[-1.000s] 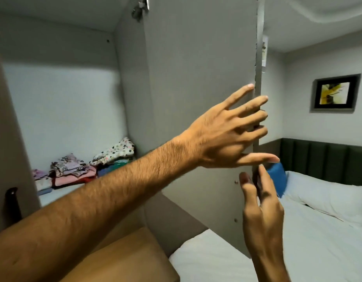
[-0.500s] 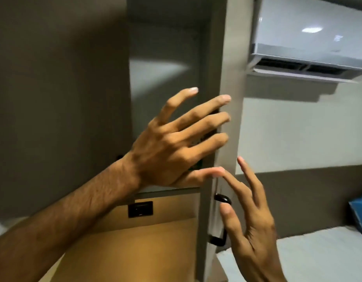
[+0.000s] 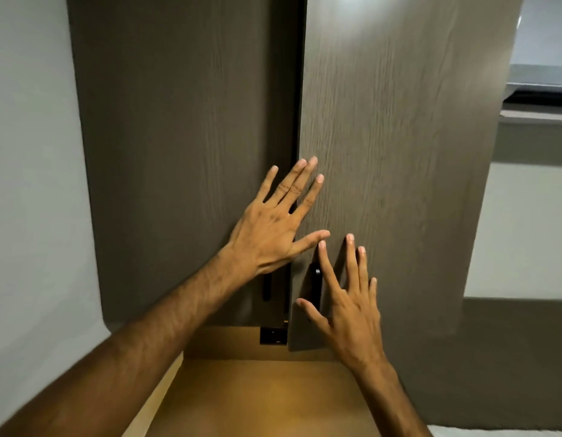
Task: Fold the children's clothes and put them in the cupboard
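**Both palms at the cupboard doors**

Left hand spread flat, fingers released, across the seam between both cupboard doors. Right hand open too, beside the black handle. Clothes out of sight.

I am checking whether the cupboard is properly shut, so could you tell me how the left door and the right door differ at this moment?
The left door looks darker, in shade; the right door is lighter and catches a ceiling reflection. The right door's edge stands proud of the left door, so a dark gap shows between them. The left hand spans the seam; the right hand is on the right door only. Both are woodgrain with black handles.
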